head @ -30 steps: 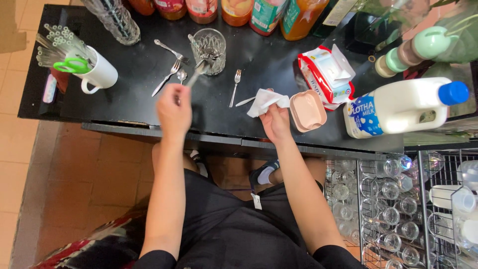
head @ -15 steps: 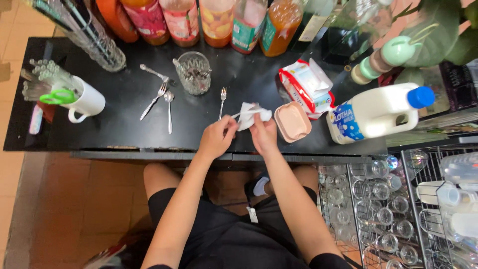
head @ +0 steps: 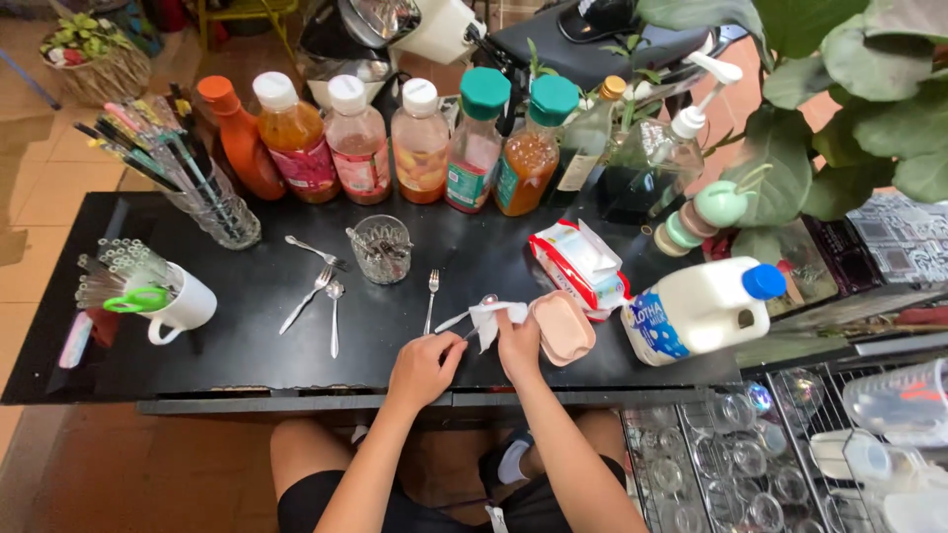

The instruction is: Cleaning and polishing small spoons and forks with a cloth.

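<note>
So my left hand (head: 423, 367) is pinched shut on the handle end of a spoon (head: 464, 314), and my right hand (head: 517, 345) is closed around a white wipe (head: 491, 318) wrapped on it, near the table's (head: 247, 345) near edge. Just right sits a pink lid (head: 561, 328) and an open wipes pack (head: 581, 265). Further back a glass cup (head: 381, 250) holds cutlery; a white mug (head: 176, 306) far left holds straws and green scissors. Open tabletop lies left of my hands, past the loose forks (head: 308, 299).
</note>
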